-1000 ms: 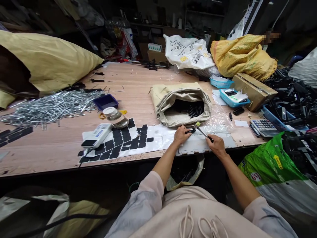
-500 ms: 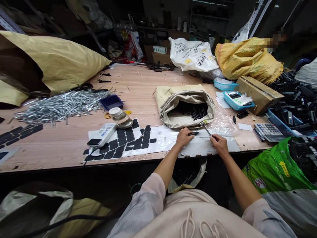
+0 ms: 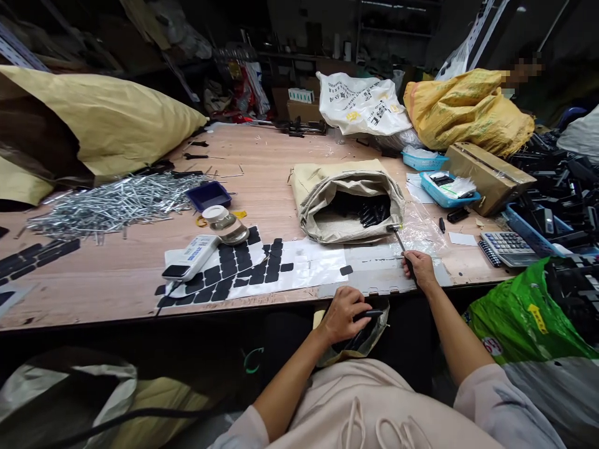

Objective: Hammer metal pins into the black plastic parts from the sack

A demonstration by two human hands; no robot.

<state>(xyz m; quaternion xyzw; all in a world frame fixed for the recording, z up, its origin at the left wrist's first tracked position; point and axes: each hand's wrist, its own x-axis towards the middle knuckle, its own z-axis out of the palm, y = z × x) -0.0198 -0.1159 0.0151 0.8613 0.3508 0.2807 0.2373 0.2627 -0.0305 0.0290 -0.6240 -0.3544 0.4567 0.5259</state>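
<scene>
Below the desk's front edge, left hand grips a small black part over a bag hanging under the desk. Right hand clenches a small hammer at the front edge, its head beside the open sack. 1 black pad lies between the hands.

Cluttered wooden table, open sack
</scene>
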